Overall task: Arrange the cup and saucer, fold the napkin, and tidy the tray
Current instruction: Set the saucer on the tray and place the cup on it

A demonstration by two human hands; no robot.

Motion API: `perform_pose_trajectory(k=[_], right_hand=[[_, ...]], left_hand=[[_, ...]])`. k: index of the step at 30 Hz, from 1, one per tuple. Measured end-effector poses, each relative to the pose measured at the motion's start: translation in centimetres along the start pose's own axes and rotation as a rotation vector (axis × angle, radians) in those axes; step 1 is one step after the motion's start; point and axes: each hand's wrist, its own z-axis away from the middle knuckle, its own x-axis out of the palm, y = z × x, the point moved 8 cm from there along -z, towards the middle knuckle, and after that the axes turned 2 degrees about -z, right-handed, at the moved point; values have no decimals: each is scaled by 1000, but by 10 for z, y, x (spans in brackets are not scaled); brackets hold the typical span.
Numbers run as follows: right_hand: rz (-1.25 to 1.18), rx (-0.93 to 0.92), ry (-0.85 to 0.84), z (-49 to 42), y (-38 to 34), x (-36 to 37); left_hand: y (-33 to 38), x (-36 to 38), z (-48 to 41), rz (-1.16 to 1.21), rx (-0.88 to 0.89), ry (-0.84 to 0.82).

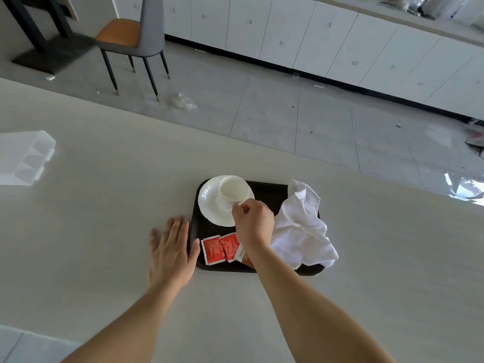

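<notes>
A dark brown tray point(267, 191) lies on the pale table. At its far left a white cup point(231, 191) stands upright on a white saucer point(207, 203). My right hand point(252, 222) pinches the cup's handle at its near right side. A crumpled white napkin point(301, 226) covers the tray's right part and spills over its right edge. Two red sachets point(221, 248) lie at the tray's near left, with a brown and white sachet point(242, 255) partly hidden under my right wrist. My left hand point(170, 250) rests flat on the table, thumb against the tray's left rim.
A clear plastic container point(26, 158) sits at the table's far left. Beyond the table's far edge are a tiled floor, a grey chair with an orange seat point(131, 40), and white cabinets point(314, 40). Scraps of litter lie on the floor.
</notes>
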Motion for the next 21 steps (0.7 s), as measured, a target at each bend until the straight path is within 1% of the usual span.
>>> perform_pose_trajectory(k=[6, 10, 21], right_hand=[[-24, 64, 49, 4, 5, 11], [-67, 110, 23, 5, 6, 22], [-136, 107, -13, 6, -2, 33]], left_hand=[[-1, 2, 0, 1, 0, -1], [-2, 3, 0, -1, -8, -2], [-4, 5, 0, -12, -12, -7]])
